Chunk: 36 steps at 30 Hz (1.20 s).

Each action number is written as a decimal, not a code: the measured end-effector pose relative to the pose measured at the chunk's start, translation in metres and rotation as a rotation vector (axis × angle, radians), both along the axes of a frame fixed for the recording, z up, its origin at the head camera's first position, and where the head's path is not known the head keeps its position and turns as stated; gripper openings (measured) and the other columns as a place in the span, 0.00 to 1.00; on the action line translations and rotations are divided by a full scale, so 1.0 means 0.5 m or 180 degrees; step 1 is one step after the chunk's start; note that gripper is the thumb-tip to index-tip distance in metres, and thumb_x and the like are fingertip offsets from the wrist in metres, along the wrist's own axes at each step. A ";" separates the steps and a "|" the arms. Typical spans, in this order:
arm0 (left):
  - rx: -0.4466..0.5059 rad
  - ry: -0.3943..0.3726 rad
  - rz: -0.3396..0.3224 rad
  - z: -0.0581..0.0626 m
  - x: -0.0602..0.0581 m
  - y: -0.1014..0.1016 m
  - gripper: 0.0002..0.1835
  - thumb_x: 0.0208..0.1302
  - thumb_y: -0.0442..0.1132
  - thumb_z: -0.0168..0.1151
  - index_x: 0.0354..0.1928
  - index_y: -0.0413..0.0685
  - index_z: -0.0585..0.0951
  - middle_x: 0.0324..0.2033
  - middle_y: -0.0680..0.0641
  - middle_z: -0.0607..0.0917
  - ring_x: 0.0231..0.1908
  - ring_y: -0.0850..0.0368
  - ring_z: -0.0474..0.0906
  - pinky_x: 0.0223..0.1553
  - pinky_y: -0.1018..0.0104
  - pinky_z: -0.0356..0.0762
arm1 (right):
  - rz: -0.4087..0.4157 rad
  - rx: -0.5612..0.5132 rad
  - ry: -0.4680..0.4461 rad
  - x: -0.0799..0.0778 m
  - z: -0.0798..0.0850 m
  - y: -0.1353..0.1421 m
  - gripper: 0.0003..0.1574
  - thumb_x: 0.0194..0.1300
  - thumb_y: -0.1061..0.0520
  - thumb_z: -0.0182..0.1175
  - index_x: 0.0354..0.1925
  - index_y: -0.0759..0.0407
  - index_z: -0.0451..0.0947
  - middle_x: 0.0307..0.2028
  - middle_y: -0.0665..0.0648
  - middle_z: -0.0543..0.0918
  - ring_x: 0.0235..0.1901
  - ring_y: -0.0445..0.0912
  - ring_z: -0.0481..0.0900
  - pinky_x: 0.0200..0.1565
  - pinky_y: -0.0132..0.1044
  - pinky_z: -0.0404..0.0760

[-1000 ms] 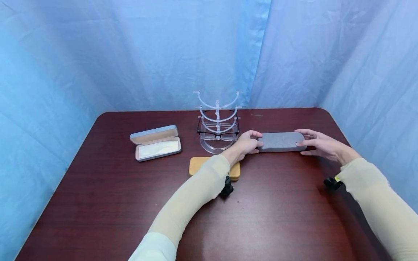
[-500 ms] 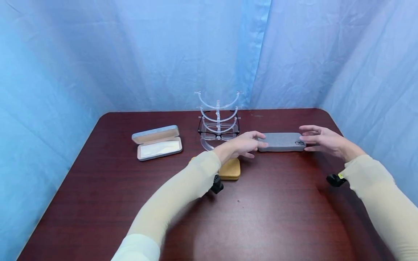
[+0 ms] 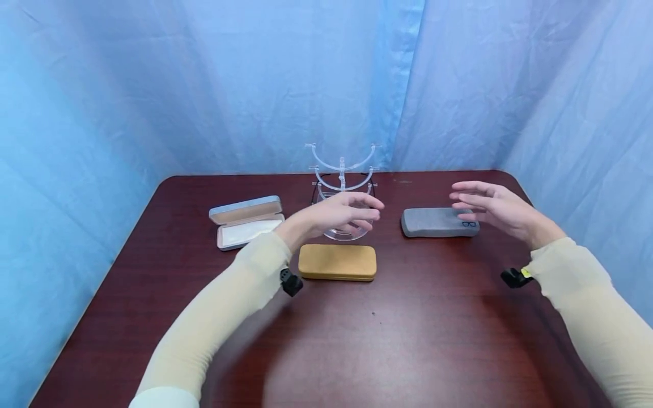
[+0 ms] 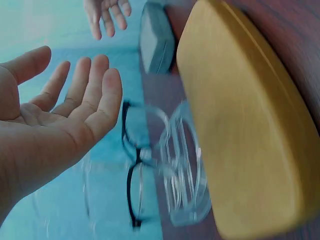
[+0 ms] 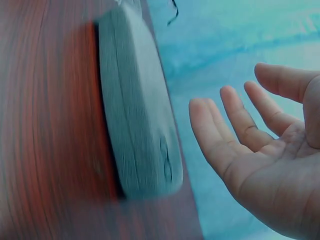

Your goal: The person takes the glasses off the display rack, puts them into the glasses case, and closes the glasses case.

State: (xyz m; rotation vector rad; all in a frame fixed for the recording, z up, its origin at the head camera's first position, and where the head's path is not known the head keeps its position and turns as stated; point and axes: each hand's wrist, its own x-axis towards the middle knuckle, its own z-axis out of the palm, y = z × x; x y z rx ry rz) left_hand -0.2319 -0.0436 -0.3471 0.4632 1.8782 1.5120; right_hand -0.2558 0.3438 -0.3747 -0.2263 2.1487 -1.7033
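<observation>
My left hand (image 3: 339, 214) is in the air in front of the clear glasses stand (image 3: 343, 164), fingers spread and holding nothing. Behind it, a pair of black-framed glasses (image 4: 139, 155) sits on the stand, mostly hidden in the head view. A closed yellow glasses case (image 3: 338, 262) lies on the table just below this hand. My right hand (image 3: 497, 209) hovers by the right end of a closed grey glasses case (image 3: 433, 222), its fingers loosely bent and apart from it. A small glasses logo marks that case's right corner, seen in the right wrist view too.
At the left, an open glasses case (image 3: 246, 216) with a white cloth (image 3: 245, 232) inside stands on the dark red-brown table (image 3: 408, 340). Blue curtains (image 3: 229, 85) hang behind the table and along its sides.
Both hands have let go of the grey case, which stays on the table. My left hand has moved left in front of the stand; the right has lifted slightly. The yellow case is now uncovered.
</observation>
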 end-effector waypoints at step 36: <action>0.0450 -0.0472 0.1782 -0.099 -0.018 -0.196 0.35 0.77 0.41 0.56 0.80 0.49 0.55 0.74 0.40 0.64 0.72 0.44 0.64 0.67 0.53 0.69 | 0.0125 -0.0824 -0.0391 -0.030 -0.081 -0.259 0.50 0.75 0.60 0.60 0.82 0.51 0.43 0.78 0.62 0.53 0.74 0.59 0.59 0.66 0.54 0.69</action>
